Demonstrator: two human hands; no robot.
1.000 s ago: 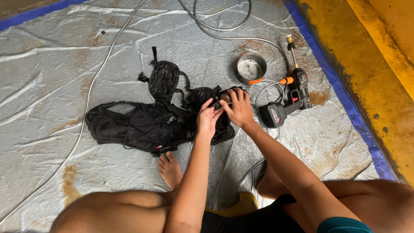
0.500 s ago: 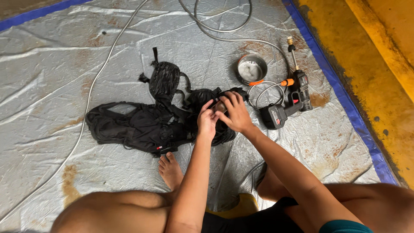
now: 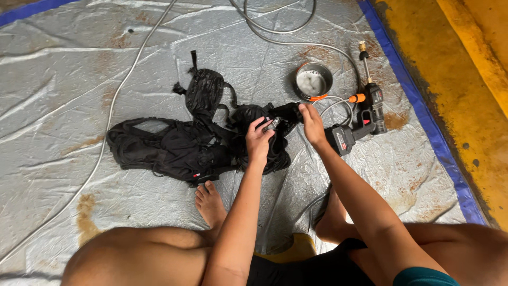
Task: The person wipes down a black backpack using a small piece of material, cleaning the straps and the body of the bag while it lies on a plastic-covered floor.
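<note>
A wet black backpack (image 3: 174, 145) lies spread on a grey tarp (image 3: 79, 79), its straps reaching up and left. My left hand (image 3: 259, 140) pinches a small grey buckle at the bag's right end. My right hand (image 3: 312, 124) grips the black fabric just right of it, pulling that edge outward. Both hands sit close together over the bag's bunched right part.
A cordless black and orange spray gun (image 3: 362, 116) lies right of my hands, its hose (image 3: 275, 29) looping to the top. A small metal bowl (image 3: 313, 81) stands above them. My bare foot (image 3: 210, 204) and knees are below. A blue tarp edge (image 3: 423, 111) and yellow floor (image 3: 471, 69) run at right.
My right hand has moved up and right, away from the left, drawing the fabric edge with it. The left hand stays on the buckle.
</note>
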